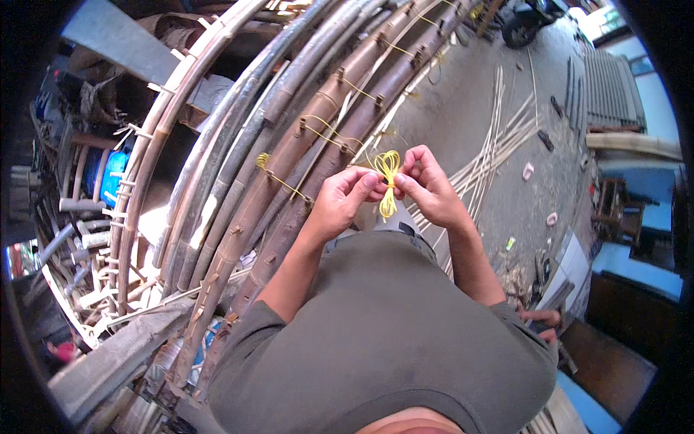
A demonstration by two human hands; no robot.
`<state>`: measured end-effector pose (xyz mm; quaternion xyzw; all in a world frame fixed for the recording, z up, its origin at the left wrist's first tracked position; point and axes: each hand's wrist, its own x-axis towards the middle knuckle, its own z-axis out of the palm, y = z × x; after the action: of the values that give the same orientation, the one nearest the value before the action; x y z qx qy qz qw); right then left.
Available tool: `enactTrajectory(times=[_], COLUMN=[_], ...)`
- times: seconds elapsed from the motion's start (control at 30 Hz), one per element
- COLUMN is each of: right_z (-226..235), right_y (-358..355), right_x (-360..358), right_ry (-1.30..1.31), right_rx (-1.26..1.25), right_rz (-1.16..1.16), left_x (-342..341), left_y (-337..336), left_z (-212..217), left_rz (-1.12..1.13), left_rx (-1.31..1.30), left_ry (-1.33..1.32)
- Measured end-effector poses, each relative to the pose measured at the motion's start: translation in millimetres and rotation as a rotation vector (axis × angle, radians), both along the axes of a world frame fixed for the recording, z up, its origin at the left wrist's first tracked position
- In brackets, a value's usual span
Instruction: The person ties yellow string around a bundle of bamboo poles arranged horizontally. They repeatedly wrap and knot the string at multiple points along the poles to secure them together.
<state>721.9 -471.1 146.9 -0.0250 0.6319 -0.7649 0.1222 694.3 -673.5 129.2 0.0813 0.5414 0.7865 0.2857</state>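
Note:
A small bundle of yellow cord (388, 165), looped and cinched round its middle, is between my two hands in front of my body. My left hand (348, 194) pinches it from the left, thumb and fingers together. From the right, my right hand (426, 184) grips the bundle near its cinched middle with thumb and fingertips. Beside my left hand run long bamboo poles (288, 165) fitted with short wooden pegs. Yellow cord (325, 124) is strung from peg to peg, and another coil of yellow cord (263, 160) hangs on a peg.
More long poles (217, 137) lie side by side to the left. Thin pale strips (499, 134) are spread on the concrete floor (463, 94) at right. Dark sandals (545, 139) lie there too. A motorbike wheel (518, 32) shows at the far right; corrugated sheets (614, 90) lean by the wall.

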Motion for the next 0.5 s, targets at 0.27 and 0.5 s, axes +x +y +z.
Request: enactTrajectory(times=[0.27, 0.5], right_z=[14, 3], right_y=[35, 76], right_x=[13, 10], right_ry=[0.387, 0.801], right_rx=[0.477, 0.769], right_rz=[-0.063, -0.197], left_x=[13, 20], left_y=[50, 95], left_z=[-8, -8], left_rz=[0.068, 0.131], left_rx=[-0.048, 0.199], left_ry=[-0.06, -0.44])
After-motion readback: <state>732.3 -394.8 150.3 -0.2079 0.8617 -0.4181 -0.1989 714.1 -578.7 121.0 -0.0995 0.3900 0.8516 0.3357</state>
